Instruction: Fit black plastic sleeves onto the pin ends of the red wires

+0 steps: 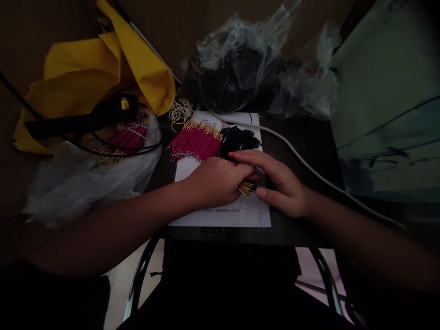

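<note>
Dim table [292, 233], left hand [218, 181], gold tips [246, 188], rest hidden

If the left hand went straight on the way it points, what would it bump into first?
Probably the right hand, which lies just ahead of the left hand and the gold-tipped bundle it holds; whether the two hands touch is unclear.
</note>
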Motion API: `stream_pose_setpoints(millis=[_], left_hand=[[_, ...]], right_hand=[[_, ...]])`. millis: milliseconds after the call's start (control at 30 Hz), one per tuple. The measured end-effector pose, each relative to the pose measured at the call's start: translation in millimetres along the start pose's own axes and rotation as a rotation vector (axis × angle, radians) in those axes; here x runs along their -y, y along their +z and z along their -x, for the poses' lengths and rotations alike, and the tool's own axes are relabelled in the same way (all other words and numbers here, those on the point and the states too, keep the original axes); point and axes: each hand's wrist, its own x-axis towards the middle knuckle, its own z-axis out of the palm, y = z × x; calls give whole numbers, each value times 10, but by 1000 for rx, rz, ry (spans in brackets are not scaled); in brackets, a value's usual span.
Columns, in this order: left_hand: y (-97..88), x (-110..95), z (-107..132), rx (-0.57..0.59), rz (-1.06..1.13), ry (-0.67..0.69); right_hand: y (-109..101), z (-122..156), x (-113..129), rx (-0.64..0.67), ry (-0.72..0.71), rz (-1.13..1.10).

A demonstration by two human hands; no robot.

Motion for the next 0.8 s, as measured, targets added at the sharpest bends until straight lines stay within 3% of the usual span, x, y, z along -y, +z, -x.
stream_pose_setpoints(millis=[300,633,800], left_hand=[[5,-26,-11,20,60,23],[4,-21,-6,-5,31,59],[18,17,-11,-11,12,61]], right_hand=[[14,15,-1,84,80,-43],[13,-14,-19,13,-38,66],[30,-5,-33,-18,-7,123]])
